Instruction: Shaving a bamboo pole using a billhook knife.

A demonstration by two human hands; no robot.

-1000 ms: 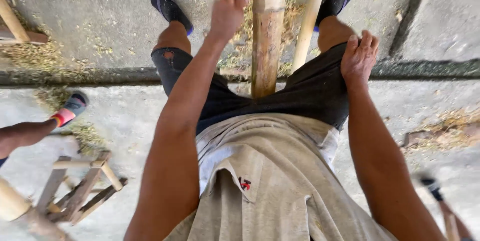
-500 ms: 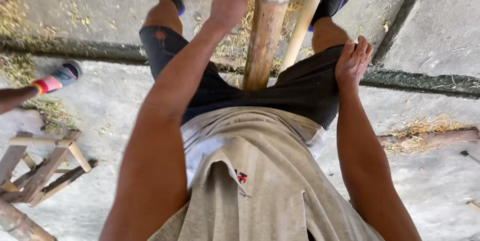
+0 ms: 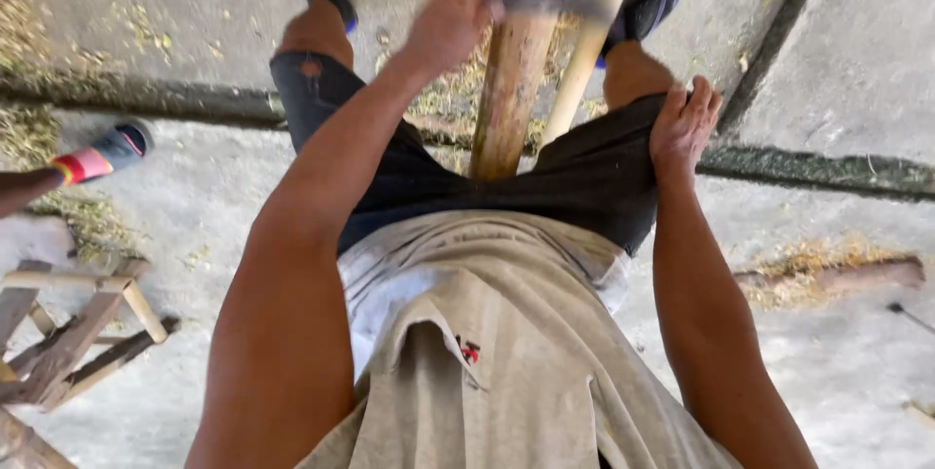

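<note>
Between the person's knees, seen from the head camera, a thick bamboo pole (image 3: 513,70) runs away from the body, pinned by the thighs so it cannot roll; a thinner, paler pole (image 3: 594,36) lies just beside it on the right. The left hand (image 3: 450,26) is closed in a fist round the handle of a grey metal blade (image 3: 550,3) laid flat across the thick pole, an attitude that suits scraping its skin. The right hand (image 3: 685,123) holds nothing: its fingers lie loosely spread on the dark shorts (image 3: 584,172) over the right thigh, seemingly bracing. Fibrous yellow shavings (image 3: 453,89) litter the rough concrete floor (image 3: 847,50) under the left hand. Well to that hand's left stands a rough wooden frame (image 3: 78,318), with another person's sandalled foot (image 3: 102,152) above it.
</note>
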